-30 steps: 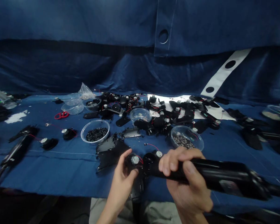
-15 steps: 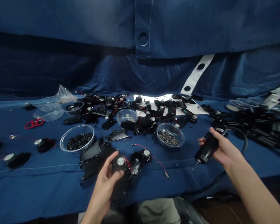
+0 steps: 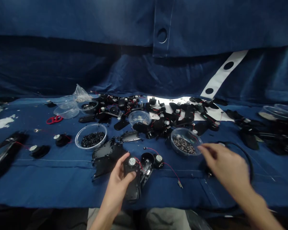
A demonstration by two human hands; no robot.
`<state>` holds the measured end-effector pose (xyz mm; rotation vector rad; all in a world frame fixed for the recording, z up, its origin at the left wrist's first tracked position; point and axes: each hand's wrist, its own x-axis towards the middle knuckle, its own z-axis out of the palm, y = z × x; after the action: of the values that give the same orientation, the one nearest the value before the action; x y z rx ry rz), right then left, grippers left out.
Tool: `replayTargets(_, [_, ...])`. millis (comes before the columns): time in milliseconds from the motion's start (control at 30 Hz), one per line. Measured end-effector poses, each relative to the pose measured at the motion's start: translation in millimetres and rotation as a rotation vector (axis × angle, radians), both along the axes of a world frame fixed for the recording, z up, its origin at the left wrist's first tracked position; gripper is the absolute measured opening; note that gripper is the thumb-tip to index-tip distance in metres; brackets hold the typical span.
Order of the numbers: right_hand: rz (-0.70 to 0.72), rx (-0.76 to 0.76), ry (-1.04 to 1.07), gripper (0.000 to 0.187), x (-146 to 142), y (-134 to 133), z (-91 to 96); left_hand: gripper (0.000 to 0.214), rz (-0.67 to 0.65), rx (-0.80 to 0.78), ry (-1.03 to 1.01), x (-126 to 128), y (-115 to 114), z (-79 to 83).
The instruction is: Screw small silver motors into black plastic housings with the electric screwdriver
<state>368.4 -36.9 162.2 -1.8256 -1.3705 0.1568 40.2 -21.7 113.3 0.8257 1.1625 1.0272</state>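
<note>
My left hand [image 3: 118,185] is closed around a black plastic housing [image 3: 133,188] at the near edge of the blue table; its thumb presses beside a small silver-topped motor [image 3: 132,161] on the housing. A second motor [image 3: 158,158] with red wires lies just right of it. My right hand [image 3: 224,164] hovers empty with fingers stretched out and blurred, fingertips close to the clear bowl of dark screws [image 3: 175,133]. A black cable [image 3: 246,155] loops behind that hand.
Another clear bowl of black screws [image 3: 81,135] sits left of centre, a smaller clear bowl [image 3: 132,115] behind. Black shell halves [image 3: 105,153] lie by my left hand. A heap of black parts [image 3: 180,116], red scissors [image 3: 54,119] and more parts at both sides.
My right hand let go of the black corded tool it carried off to the right and has swung back left toward the screw bowl. My left hand kept hold of the housing.
</note>
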Motion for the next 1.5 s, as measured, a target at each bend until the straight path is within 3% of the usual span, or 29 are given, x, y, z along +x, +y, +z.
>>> replayTargets(100, [0.388,-0.028,0.016,0.019,-99,-17,-8.4,0.066,0.03,0.102,0.062,6,-4,-2.8])
replayTargets(200, [0.444,-0.063,0.184,0.019,-171,-20,-19.0,0.066,0.06,0.206,0.08,12,-11,-1.6])
replayTargets(267, [0.421,-0.098,0.248,0.019,-192,-15,-22.7,0.066,0.068,0.246,0.085,14,-15,-0.5])
replayTargets(500, [0.354,-0.169,0.459,0.015,-195,-4,-28.3,0.066,0.121,0.341,0.28,13,-23,-3.4])
replayTargets(867, [0.272,-0.114,0.672,0.017,-207,-10,-42.4,0.067,0.256,0.206,0.124,26,-25,16.1])
replayTargets(1067, [0.217,0.052,0.648,0.02,-205,-28,-49.8,0.065,0.128,0.135,0.037,11,-16,13.8])
replayTargets(1300, [0.255,0.069,0.425,0.016,-205,-44,-64.5,0.075,0.203,-0.082,-0.194,14,-13,18.5])
replayTargets(1500, [0.294,0.037,0.434,0.015,-199,-40,-57.1,0.066,0.18,-0.011,-0.31,14,-17,23.6])
